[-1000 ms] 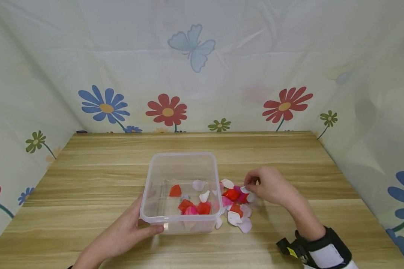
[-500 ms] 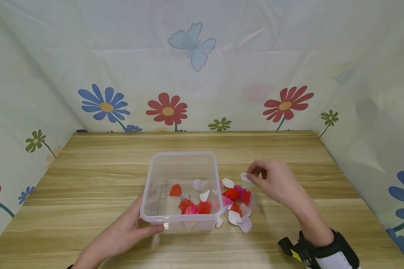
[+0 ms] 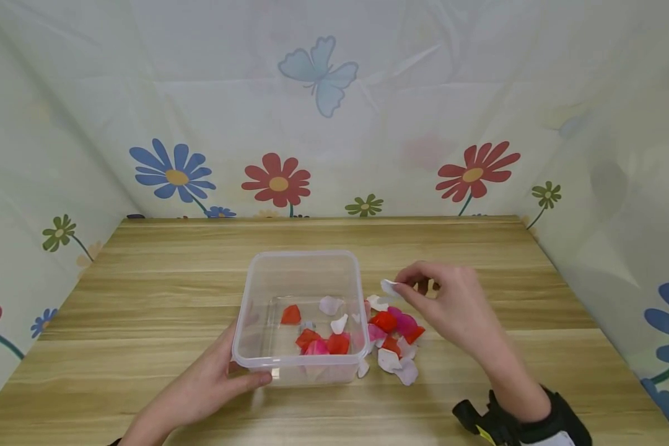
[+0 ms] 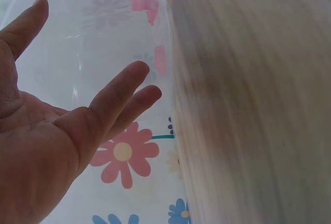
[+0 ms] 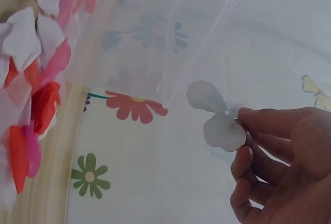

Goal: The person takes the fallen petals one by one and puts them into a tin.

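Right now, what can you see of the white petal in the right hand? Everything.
The white petal looks thin, like cloth or paper, and greyish in the right wrist view. It has two rounded lobes, with a small hole near where they meet. The right hand pinches it by the fingertips, near the hole. It is held in the air right of the clear box, apart from the petal pile.

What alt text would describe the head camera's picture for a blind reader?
A person's right hand pinches a thin white petal near a loose pile of red, pink and white petals. The left hand touches a clear, squarish plastic box holding more petals.
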Tool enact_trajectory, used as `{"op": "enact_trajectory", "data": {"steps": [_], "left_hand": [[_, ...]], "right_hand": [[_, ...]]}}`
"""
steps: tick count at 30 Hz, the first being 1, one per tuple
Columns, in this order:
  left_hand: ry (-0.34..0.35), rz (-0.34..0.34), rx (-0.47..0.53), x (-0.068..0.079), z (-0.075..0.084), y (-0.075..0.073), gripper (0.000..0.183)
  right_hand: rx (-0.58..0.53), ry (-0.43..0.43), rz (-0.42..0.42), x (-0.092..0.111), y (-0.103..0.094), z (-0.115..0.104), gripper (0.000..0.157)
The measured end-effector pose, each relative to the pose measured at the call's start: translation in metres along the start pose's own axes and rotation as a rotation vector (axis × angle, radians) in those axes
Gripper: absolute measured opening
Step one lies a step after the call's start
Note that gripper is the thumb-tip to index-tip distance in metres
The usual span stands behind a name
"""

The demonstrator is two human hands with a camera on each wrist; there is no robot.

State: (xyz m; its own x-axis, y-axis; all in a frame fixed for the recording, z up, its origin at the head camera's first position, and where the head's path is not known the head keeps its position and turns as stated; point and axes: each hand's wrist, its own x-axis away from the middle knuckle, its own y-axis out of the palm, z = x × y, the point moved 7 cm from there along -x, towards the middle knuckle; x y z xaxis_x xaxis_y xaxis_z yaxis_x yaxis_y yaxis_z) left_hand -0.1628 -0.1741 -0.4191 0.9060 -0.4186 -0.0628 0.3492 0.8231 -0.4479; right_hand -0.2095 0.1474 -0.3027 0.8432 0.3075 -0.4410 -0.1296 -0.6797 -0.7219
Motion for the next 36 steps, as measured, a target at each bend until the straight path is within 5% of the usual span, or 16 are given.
{"op": "enact_trajectory", "data": {"steps": [12, 21, 36], "left_hand": [[-0.005, 0.004, -0.008, 0.000, 0.000, 0.000, 0.096], [-0.009, -0.001, -0.004, 0.000, 0.000, 0.000, 0.097], [0.003, -0.009, 0.013, 0.000, 0.001, 0.000, 0.095]], "right_hand": [[-0.159, -0.133, 0.088, 0.003, 0.006, -0.032, 0.021], [-0.294, -0.171, 0.024, 0.004, 0.026, -0.044, 0.022], [-0.238, -0.152, -0.031, 0.003, 0.034, -0.037, 0.018]]}}
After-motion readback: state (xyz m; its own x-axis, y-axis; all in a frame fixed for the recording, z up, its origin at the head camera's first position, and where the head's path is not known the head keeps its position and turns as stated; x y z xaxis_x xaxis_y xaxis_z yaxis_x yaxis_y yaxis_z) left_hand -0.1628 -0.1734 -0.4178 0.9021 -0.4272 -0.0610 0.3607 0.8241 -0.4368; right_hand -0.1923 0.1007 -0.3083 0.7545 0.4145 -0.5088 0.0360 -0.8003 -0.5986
